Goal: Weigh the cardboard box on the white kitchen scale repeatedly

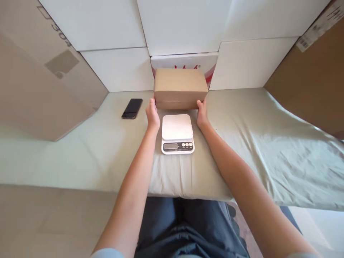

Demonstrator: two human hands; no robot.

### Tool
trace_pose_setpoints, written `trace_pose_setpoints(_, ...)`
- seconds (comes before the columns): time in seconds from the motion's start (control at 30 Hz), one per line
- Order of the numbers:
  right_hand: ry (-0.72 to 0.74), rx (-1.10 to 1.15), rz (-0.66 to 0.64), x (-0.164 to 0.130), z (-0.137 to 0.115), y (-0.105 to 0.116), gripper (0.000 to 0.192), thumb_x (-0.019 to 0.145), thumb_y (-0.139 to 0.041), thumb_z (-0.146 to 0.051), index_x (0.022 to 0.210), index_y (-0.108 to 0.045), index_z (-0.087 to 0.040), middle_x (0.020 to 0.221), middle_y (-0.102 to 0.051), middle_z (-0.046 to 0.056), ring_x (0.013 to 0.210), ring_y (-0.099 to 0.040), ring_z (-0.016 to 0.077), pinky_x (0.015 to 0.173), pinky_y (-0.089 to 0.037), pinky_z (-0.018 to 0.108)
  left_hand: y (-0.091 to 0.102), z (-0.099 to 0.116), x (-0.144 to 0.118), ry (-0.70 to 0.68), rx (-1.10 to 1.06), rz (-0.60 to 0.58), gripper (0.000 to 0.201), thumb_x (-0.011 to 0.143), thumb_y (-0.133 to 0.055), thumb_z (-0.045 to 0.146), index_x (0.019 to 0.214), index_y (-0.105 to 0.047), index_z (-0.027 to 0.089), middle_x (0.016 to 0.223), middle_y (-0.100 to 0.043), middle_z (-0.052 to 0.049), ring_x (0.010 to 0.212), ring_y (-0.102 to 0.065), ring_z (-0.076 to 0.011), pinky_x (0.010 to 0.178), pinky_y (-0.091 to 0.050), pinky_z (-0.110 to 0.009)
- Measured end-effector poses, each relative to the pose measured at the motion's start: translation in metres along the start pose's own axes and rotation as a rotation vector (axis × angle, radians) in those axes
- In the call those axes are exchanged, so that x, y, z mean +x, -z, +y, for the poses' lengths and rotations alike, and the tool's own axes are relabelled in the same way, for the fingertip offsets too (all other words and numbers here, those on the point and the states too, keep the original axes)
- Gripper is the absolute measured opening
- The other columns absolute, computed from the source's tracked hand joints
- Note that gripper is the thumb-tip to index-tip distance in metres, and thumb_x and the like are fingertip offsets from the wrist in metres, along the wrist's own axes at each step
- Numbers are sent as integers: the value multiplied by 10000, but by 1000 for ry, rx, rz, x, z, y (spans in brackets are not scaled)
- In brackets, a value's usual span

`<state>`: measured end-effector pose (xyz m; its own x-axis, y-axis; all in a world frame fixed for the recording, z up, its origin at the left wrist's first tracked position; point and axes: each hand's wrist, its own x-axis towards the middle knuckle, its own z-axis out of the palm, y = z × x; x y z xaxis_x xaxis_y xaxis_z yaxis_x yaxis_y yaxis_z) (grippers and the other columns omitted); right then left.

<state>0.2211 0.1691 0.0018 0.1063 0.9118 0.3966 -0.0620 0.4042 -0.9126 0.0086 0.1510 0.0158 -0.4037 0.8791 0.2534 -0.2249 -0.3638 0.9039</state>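
A closed brown cardboard box [181,81] is held between my two hands, just behind the scale. My left hand [152,114] grips its left end, thumb at the near corner. At the right end my right hand [202,111] grips it the same way; the other fingers of both hands are mostly hidden by the box. Whether the box touches the cloth I cannot tell. Between my forearms lies a white digital kitchen scale [177,128] with nothing on its plate. Its display looks blank, with several round buttons beside it.
A dark phone [132,108] lies left of my left hand on the pale green cloth [88,157]. Large cardboard cartons stand at the left [51,79] and right [309,82]. White boxes [185,25] form a wall behind. The cloth-covered surface ends near my lap.
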Motion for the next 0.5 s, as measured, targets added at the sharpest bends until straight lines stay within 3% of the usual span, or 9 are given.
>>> trace_pose_setpoints(0.17,-57,12,-112,3,13,5,923,776,-578,-797,1555,-413,-329,1653,-537,25,1684,-308,271,1452,-177,496,12,-30,16,73,4,71,775,984,-464,789,1347,-727,157,1582,-628,-194,1520,-573,-295,1299,-404,-467)
trace_pose_setpoints(0.5,-119,12,-174,12,24,12,883,760,-608,-820,1499,-516,-345,1632,-590,-6,1656,-385,303,1439,-259,538,22,-52,19,45,80,73,941,799,-527,978,1179,-772,153,1414,-737,-223,1495,-589,-358,1209,-516,-467)
